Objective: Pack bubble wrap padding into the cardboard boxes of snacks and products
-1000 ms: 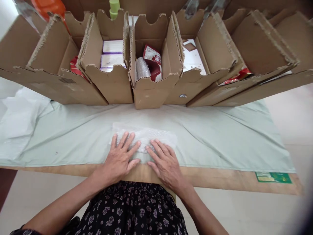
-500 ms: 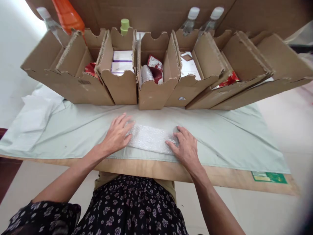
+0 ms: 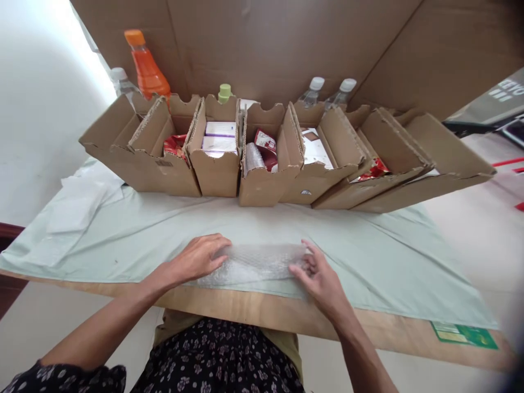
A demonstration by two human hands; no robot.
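Note:
A piece of clear bubble wrap (image 3: 256, 263) lies on the pale green cloth (image 3: 368, 256) near the table's front edge. My left hand (image 3: 198, 258) rests on its left end with the fingers curled over the edge. My right hand (image 3: 319, 278) is at its right end, and the fingertips pinch the wrap's edge there. Both ends look slightly lifted off the cloth.
A row of open cardboard bins (image 3: 262, 158) stands at the back with white boxes, red packets and a bubble-wrap roll inside. An orange bottle (image 3: 146, 66) and clear bottles (image 3: 327, 93) stand behind them. White sheets (image 3: 77, 202) lie at the left. A green label (image 3: 464, 334) sits on the wooden edge.
My hands moved apart from the middle of the bubble wrap to its two ends and closed on its edges. The camera tilted up, showing more of the cardboard back wall.

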